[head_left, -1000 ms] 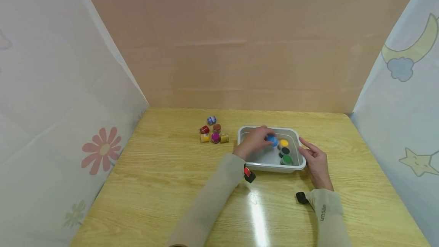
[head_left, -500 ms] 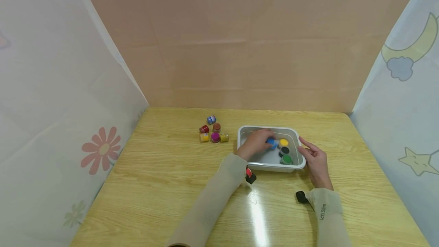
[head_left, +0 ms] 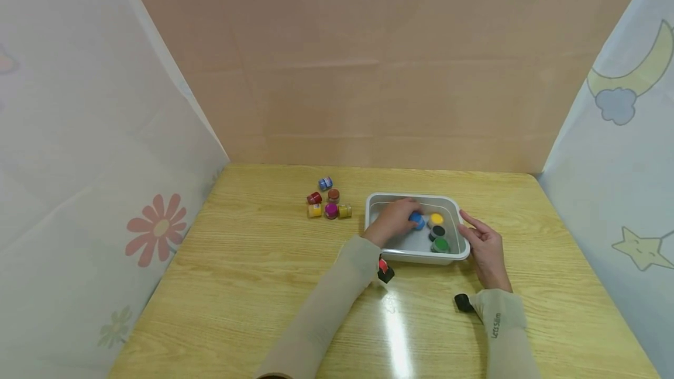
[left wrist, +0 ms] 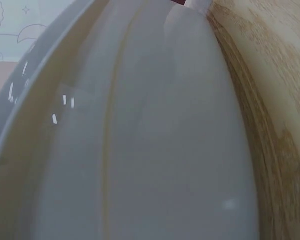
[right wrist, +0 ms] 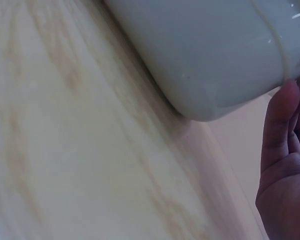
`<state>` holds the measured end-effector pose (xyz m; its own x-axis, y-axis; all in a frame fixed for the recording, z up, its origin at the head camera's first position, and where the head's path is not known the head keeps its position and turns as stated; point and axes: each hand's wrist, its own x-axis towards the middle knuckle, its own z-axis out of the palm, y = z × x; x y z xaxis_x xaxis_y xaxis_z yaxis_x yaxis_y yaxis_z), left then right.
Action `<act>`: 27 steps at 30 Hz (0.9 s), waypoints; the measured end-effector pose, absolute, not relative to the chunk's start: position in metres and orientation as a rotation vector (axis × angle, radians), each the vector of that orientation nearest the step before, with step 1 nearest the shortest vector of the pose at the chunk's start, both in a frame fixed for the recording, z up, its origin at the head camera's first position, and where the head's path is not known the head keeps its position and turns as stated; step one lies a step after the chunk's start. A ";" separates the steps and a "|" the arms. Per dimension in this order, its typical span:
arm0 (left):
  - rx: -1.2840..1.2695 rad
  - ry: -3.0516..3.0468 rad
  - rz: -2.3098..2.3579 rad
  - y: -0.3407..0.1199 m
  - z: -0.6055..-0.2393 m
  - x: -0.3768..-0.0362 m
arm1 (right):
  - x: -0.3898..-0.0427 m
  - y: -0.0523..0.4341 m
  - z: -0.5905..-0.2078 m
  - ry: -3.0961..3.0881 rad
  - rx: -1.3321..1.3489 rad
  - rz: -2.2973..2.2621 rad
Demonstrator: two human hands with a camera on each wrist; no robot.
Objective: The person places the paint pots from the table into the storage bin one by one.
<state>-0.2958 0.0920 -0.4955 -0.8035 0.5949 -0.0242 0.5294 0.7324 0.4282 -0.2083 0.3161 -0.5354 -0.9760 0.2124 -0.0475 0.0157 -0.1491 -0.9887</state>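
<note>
My left hand reaches over the near left side of a white plastic tray, its fingers around a small blue-lidded paint jar low inside. Beside that jar stand others with a yellow lid, a black lid and a green lid. At the tray's right end my right hand holds the rim between thumb and fingers. The right wrist view shows the thumb against the tray's outer wall. Only the tray's side fills most of the left wrist view.
Left of the tray, several paint jars form a loose group, among them a blue jar, a red jar and a magenta-lidded jar. The wooden table is bounded by a brown back panel and patterned side sheets.
My left hand has lowered the blue-lidded paint jar slightly into the tray, then stayed about there. The right hand and the tray have kept their places.
</note>
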 end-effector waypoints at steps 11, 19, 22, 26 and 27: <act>0.901 2.785 0.592 0.095 -0.495 -0.294 | -0.209 0.315 -0.534 -1.972 -0.285 2.255; 0.889 2.774 0.614 0.094 -0.495 -0.293 | -0.208 0.316 -0.534 -1.971 -0.277 2.263; 0.890 2.780 0.611 0.094 -0.494 -0.293 | -0.209 0.316 -0.534 -1.968 -0.283 2.265; 0.896 2.781 0.611 0.094 -0.494 -0.293 | -0.208 0.316 -0.535 -1.970 -0.289 2.267; 0.897 2.779 0.613 0.094 -0.494 -0.293 | -0.208 0.316 -0.535 -1.971 -0.289 2.267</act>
<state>-0.2928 0.0937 -0.4938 -0.8079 0.5889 -0.0234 0.5245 0.7365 0.4273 -0.2085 0.3160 -0.5349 -0.9741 0.2173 -0.0623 0.0316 -0.1422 -0.9893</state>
